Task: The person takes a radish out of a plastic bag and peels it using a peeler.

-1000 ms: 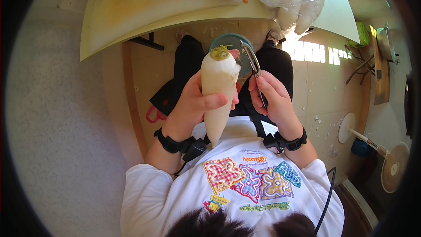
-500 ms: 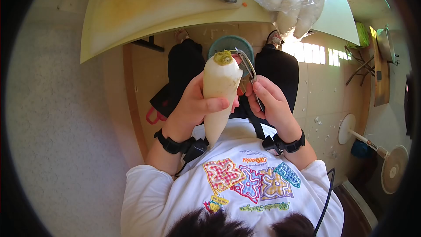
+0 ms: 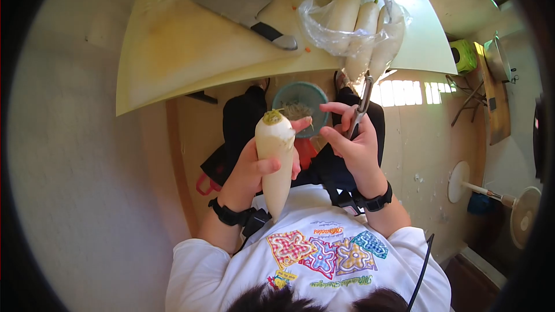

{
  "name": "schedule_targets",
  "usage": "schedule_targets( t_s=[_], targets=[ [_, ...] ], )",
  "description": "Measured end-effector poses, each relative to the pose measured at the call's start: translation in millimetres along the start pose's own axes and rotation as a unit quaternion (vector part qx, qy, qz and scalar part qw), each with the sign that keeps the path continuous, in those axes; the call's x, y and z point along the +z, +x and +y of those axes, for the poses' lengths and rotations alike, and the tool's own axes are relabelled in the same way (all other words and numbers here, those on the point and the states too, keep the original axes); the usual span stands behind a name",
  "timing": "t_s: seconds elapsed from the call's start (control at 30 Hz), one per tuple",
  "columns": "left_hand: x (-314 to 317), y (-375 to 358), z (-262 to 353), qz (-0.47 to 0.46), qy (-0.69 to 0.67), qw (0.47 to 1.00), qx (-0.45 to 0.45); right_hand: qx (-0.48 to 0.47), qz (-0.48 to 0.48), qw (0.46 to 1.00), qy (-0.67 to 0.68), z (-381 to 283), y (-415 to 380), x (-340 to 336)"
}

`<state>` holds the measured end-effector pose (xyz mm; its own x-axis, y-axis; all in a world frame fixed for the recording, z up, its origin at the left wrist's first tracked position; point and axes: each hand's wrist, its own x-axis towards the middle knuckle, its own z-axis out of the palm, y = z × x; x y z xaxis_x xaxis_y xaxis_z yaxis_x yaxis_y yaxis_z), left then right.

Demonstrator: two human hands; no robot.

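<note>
A white radish (image 3: 276, 156) with a trimmed greenish top stands nearly upright in front of my body, its tip pointing toward my shirt. My left hand (image 3: 254, 164) is wrapped round its middle, thumb across the front. To the right, my right hand (image 3: 357, 141) grips a metal peeler (image 3: 363, 104), blade end up, with some fingers loosely extended toward the radish. The peeler is apart from the radish. Below and beyond the radish, a teal bin (image 3: 319, 93) on the floor between my feet holds pale peelings (image 3: 296, 111).
On the table (image 3: 428, 52) ahead lies a cutting board (image 3: 167, 52) with a cleaver (image 3: 237, 6). Several radishes (image 3: 347, 8) sit in a clear plastic bag (image 3: 315, 8) at the table's near edge. A fan (image 3: 523, 218) stands at right, near a folding stool (image 3: 471, 101).
My right hand has drawn the peeler away from the radish, rightward and upright. The radish has shifted slightly left and down. My view has tilted up, showing more of the table and bin.
</note>
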<state>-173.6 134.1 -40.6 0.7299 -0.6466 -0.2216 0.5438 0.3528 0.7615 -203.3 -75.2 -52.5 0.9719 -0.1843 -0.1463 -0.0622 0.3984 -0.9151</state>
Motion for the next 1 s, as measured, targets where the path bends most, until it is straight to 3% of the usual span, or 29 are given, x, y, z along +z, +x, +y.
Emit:
schedule_targets(
  t_s=[0.07,0.2,0.33,0.47,0.57,0.6,0.67,0.73,0.8,0.83,0.87,0.93,1.0],
  targets=[
    [1.1,-1.7,-0.9,-0.008,-0.009,1.000,0.001,-0.030,-0.056,0.992,-0.110,-9.8,7.7,2.1],
    [-4.0,-1.6,0.3,-0.020,-0.045,0.999,0.012,-0.037,-0.081,0.980,-0.180,-3.7,14.0,2.6],
    [-5.9,-2.0,-0.4,-0.024,-0.026,0.999,0.012,-0.049,-0.082,0.984,-0.148,12.3,15.9,-4.6],
    [-4.7,-1.9,-1.6,-0.019,-0.004,0.999,0.035,0.021,-0.024,0.998,-0.056,14.7,26.1,-8.4],
    [-10.6,-3.6,-6.3,0.031,-0.049,0.998,0.013,-0.066,0.059,0.933,-0.349,40.6,47.6,-28.5],
    [-13.6,-5.3,-8.9,0.036,-0.048,0.998,0.021,-0.069,0.051,0.933,-0.349,46.6,50.7,-32.9],
    [-22.0,-6.9,-15.1,0.073,-0.111,0.991,-0.019,-0.157,0.039,0.879,-0.448,59.6,57.9,-39.9],
    [-28.5,-7.2,-19.2,0.073,-0.137,0.988,-0.004,-0.161,0.036,0.907,-0.387,69.1,52.5,-41.4],
    [-30.7,-7.9,-19.7,0.082,-0.176,0.981,0.003,0.005,0.022,0.953,-0.303,70.1,44.5,-42.2],
    [-35.6,-10.0,-20.5,0.073,-0.167,0.983,-0.006,-0.036,0.020,0.917,-0.397,66.5,39.6,-40.1],
    [-35.6,-10.4,-19.7,0.076,-0.164,0.983,-0.002,-0.040,0.016,0.918,-0.394,58.0,35.1,-31.8],
    [-32.8,-9.1,-22.2,0.091,-0.139,0.986,0.027,0.046,-0.001,0.967,-0.250,38.7,22.2,-13.5],
    [-31.7,-7.1,-23.0,0.074,-0.130,0.988,0.031,0.037,-0.024,0.976,-0.213,27.8,12.8,-7.3]
  ],
)
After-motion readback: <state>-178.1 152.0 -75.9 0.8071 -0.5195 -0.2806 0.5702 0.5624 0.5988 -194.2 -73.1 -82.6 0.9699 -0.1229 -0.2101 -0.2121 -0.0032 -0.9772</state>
